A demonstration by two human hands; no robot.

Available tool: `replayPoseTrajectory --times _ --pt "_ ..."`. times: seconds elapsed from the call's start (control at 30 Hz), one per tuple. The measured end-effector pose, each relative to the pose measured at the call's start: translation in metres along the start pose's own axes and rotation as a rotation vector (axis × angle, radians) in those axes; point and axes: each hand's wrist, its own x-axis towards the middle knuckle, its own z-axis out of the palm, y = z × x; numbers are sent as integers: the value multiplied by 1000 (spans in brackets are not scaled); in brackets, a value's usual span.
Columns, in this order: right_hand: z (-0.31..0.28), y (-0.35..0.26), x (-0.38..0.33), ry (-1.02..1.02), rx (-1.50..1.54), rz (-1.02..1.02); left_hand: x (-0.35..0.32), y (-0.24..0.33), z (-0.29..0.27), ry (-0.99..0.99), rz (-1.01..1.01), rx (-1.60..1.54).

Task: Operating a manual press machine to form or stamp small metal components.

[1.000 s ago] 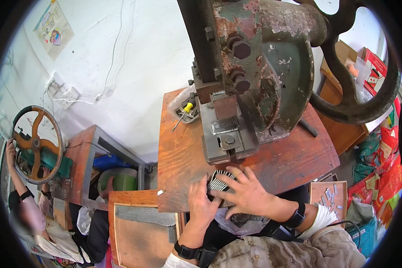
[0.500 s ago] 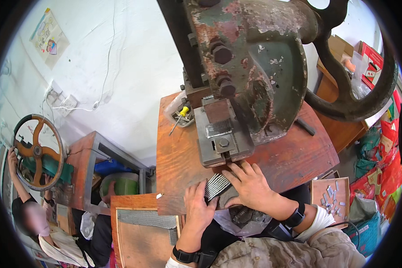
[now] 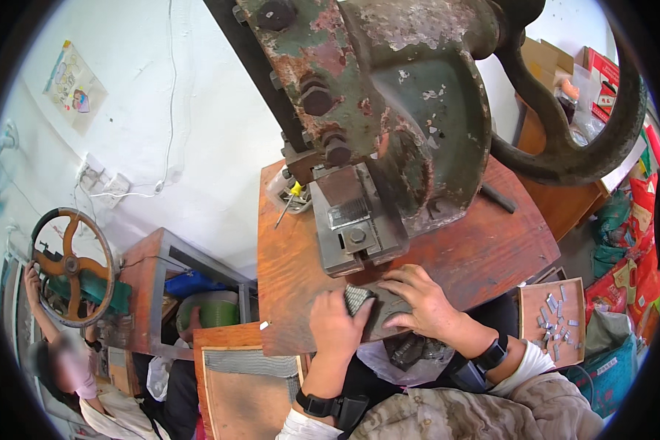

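My left hand (image 3: pixel 335 323) is closed round a small stack of grey, ridged metal strips (image 3: pixel 358 298) at the table's near edge; its fingers hide part of the stack. To its right my right hand (image 3: pixel 427 302) has its fingers apart and slightly bent, thumb toward me, over a dark grey patch (image 3: pixel 383 314) whose nature I cannot make out. Nothing shows in that hand. Just beyond both hands stands the steel die block (image 3: pixel 374 246) of a worn green press (image 3: pixel 433 110), with a bolt on its front part.
A heavy handwheel (image 3: pixel 565 158) curves at the upper right. A yellow-handled screwdriver (image 3: pixel 295 191) leans on a tub left of the press. Small metal pieces lie in a wooden tray (image 3: pixel 532 323) at right. Another person's hand (image 3: pixel 33 286) touches a wheel (image 3: pixel 70 265) at far left.
My left hand has gathered the strips and turned them, so their short ends now show. My right hand has come off the strips and moved slightly right, its fingers more bent.
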Motion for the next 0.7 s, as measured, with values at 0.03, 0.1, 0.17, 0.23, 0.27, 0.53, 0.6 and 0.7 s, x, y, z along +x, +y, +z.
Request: replayPoseTrajectory --times 0.03,0.1,0.17,0.23,0.27,0.53,0.6,0.7 --pt "-1 -1 0 18 7 5 -3 -1 -8 3 -1 12" --pt "-1 3 -2 27 17 0 -9 2 -37 47 -909 -1268" --pt "-3 3 -3 27 30 -7 -6 1 -51 95 -1054 -1547" --pt "-5 2 -3 0 -6 1 -12 -5 -63 66 -1191 -2002" --pt "-4 3 -4 -5 1 -4 -16 -4 -65 86 -1240 -1994" --pt "1 4 -6 -9 10 -3 -58 0 -60 8 -1301 -2133" --pt "-2 8 -6 1 31 2 -67 5 -53 -34 -1337 -2149" --pt "-17 8 -8 -17 60 -45 -86 6 -41 -179 -1317 -2177"
